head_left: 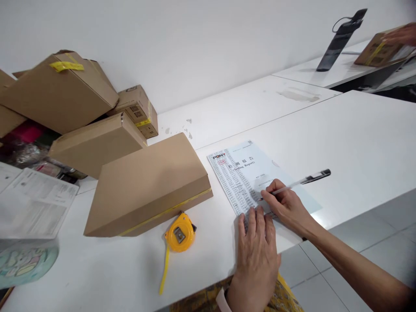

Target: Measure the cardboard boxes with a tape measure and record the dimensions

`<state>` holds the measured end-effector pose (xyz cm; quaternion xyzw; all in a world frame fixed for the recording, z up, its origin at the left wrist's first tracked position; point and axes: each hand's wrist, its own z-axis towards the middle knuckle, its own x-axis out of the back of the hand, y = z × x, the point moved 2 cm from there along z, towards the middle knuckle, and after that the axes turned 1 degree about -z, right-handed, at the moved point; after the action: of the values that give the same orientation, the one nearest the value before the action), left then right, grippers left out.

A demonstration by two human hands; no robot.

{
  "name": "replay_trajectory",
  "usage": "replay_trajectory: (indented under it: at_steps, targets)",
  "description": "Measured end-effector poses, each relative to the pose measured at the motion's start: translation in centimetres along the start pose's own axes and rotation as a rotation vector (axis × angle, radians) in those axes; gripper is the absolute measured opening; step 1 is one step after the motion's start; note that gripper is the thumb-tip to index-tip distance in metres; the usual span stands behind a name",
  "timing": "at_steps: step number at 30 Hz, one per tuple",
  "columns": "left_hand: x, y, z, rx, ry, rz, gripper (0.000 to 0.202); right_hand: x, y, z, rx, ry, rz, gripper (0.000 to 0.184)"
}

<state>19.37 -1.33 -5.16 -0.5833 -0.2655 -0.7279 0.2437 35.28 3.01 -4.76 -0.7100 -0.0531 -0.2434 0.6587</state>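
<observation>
My right hand point(286, 203) grips a pen point(299, 182) with a clear barrel and a black end, its tip at the surface of a printed report point(260, 167). The report lies flat on the white table and bears the words "Testing Report" over columns of small print. Across its lower edge rests my left hand point(256, 247), palm down with fingers stretched out. A yellow tape measure point(180, 234) lies left of that hand, a short length of its blade pulled out. Behind it sits a closed cardboard box point(152, 177) with yellow tape along its side.
Several more cardboard boxes point(65, 91) are piled at the left against the wall. Printed sheets point(35, 203) and a pale green item point(29, 264) lie at the left edge. At the back right stand a dark bottle point(339, 43) and another person's hand point(401, 34) on a box point(377, 50).
</observation>
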Motion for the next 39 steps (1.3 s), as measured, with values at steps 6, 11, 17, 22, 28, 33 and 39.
replay_trajectory:
  at_steps: [6,11,17,22,28,33,39]
  targets:
    - [0.1,0.1,-0.1,0.012,0.002,-0.013,0.074,-0.1,0.4,-0.3,0.054,-0.098,0.124,0.029]
    - [0.2,0.0,-0.1,0.006,0.0,-0.014,0.076,0.0,1.1,0.0,0.048,-0.071,0.106,0.035]
    - [0.1,0.0,-0.2,0.008,-0.003,-0.002,0.07,0.0,0.5,0.0,0.087,-0.079,-0.022,0.036]
    - [0.1,0.0,-0.3,0.006,-0.003,0.009,0.074,-0.1,0.7,0.0,0.084,-0.102,-0.017,0.033]
    - [0.1,0.0,-0.3,0.008,-0.005,0.012,0.073,-0.2,1.0,0.0,0.099,-0.097,-0.033,0.033]
    - [0.1,0.0,-0.3,0.011,0.002,0.01,0.072,-0.2,1.1,0.0,0.11,-0.099,-0.053,0.034]
    - [0.3,0.1,-0.4,0.006,0.002,0.016,0.072,-0.2,0.7,0.0,0.093,-0.092,-0.053,0.036]
